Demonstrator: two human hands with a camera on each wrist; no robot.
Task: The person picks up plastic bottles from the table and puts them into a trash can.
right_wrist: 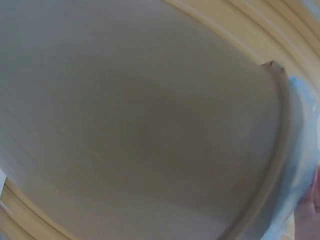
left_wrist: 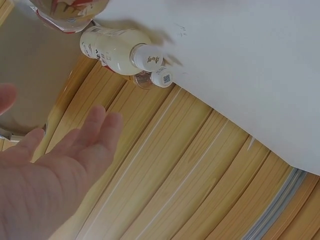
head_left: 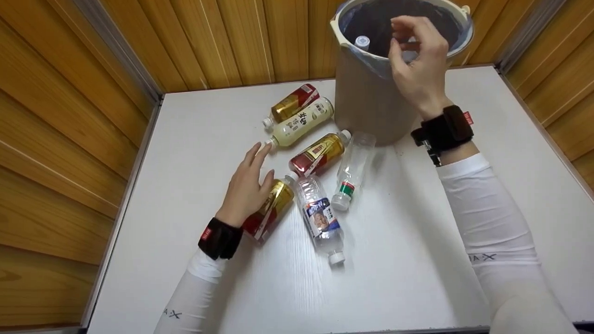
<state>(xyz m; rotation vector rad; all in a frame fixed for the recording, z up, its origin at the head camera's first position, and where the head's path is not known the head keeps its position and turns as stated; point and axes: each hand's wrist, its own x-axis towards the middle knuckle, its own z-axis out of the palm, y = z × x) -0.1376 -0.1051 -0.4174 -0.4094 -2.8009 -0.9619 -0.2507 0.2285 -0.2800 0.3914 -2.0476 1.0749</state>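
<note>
My right hand (head_left: pixel 422 65) is raised over the mouth of a grey-brown bin (head_left: pixel 371 97), fingers loosely bent with nothing between them. Just inside the bin's rim, a white bottle cap (head_left: pixel 362 43) shows. My left hand (head_left: pixel 246 190) hovers above the table with its fingers extended. In the head view it overlaps a red-and-gold drink bottle (head_left: pixel 280 197), and its fingertips appear near the cap of a pale yellow bottle (head_left: pixel 301 124). The left wrist view shows that pale bottle (left_wrist: pixel 117 50) apart from the fingers.
Another red-and-gold bottle (head_left: pixel 294 102) lies behind the pale one, and a third (head_left: pixel 320 153) sits nearer the middle. Two clear bottles lie to the right, one with a blue label (head_left: pixel 322 218), one with a green label (head_left: pixel 346 188). Wood-panelled walls (head_left: pixel 241 41) enclose the white table (head_left: pixel 394 278).
</note>
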